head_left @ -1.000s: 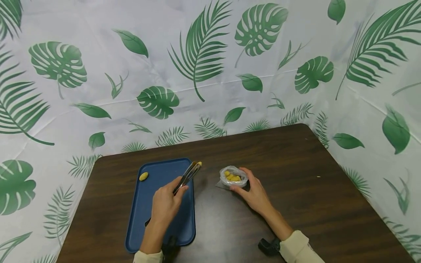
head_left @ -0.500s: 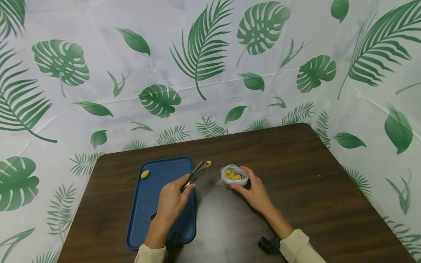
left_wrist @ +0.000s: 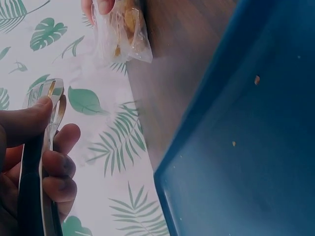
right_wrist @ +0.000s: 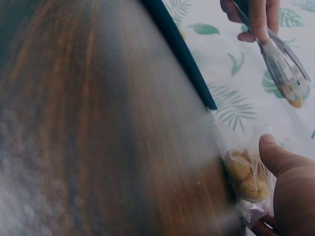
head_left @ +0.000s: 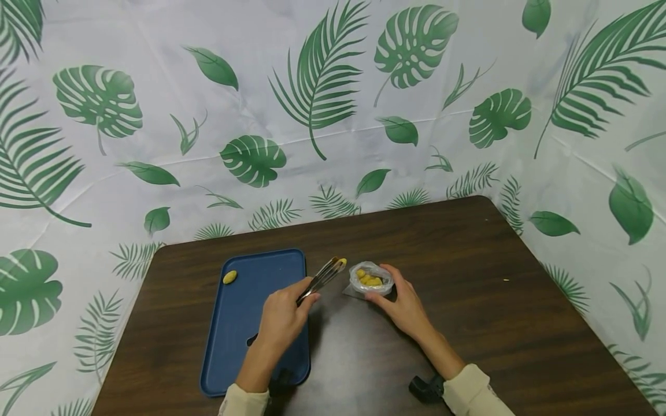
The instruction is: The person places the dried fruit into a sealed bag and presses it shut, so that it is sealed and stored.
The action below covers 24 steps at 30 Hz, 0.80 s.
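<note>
My left hand (head_left: 283,316) grips a pair of metal tongs (head_left: 324,277) with dark handles. At their tip is a small yellow piece of food (right_wrist: 296,103), held between the tong ends. The tongs point toward a clear plastic bag (head_left: 356,286), a short gap to its left. Several yellowish lumps (head_left: 370,281) lie inside the bag, whose mouth is spread upward. My right hand (head_left: 407,303) holds the bag's right side, thumb in front and fingers behind. The kind of food is hard to tell.
A blue tray (head_left: 234,329) lies under and left of my left forearm. One yellow oval piece (head_left: 229,277) rests at its far left corner, and small crumbs (left_wrist: 257,79) dot its surface. A tiny yellow bit (head_left: 506,279) lies on the brown table (head_left: 468,323) at right.
My left hand has moved right with the tongs and the yellow piece, from above the tray's right edge to near the bag. My right hand and the bag have stayed in place.
</note>
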Motion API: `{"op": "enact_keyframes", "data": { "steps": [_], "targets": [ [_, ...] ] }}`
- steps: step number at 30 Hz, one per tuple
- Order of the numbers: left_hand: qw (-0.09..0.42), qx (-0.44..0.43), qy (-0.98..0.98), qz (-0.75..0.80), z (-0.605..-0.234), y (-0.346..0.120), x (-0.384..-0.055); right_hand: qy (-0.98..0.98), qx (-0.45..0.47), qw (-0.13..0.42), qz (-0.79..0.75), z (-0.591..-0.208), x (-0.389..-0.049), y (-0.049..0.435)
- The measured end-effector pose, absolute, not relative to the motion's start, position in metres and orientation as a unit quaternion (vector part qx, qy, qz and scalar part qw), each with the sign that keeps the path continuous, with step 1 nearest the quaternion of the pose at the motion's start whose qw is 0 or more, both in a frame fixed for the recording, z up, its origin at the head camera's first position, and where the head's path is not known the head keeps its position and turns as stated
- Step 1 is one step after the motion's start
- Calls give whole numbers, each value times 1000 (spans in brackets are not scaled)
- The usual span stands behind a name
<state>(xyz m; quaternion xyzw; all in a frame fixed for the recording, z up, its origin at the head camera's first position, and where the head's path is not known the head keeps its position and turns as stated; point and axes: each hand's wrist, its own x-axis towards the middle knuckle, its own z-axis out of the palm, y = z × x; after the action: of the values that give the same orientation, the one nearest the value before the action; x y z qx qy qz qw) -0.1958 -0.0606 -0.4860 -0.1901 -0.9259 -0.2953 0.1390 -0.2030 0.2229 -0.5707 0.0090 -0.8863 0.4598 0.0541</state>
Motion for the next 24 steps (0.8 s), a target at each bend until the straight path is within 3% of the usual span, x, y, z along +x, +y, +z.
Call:
{"op": "enact_keyframes", "data": {
  "steps": [24],
  "targets": [
    [121,-223,-921,-296,-482,-35,-195,-886,20,61,460,-572,-202,224]
  ]
}}
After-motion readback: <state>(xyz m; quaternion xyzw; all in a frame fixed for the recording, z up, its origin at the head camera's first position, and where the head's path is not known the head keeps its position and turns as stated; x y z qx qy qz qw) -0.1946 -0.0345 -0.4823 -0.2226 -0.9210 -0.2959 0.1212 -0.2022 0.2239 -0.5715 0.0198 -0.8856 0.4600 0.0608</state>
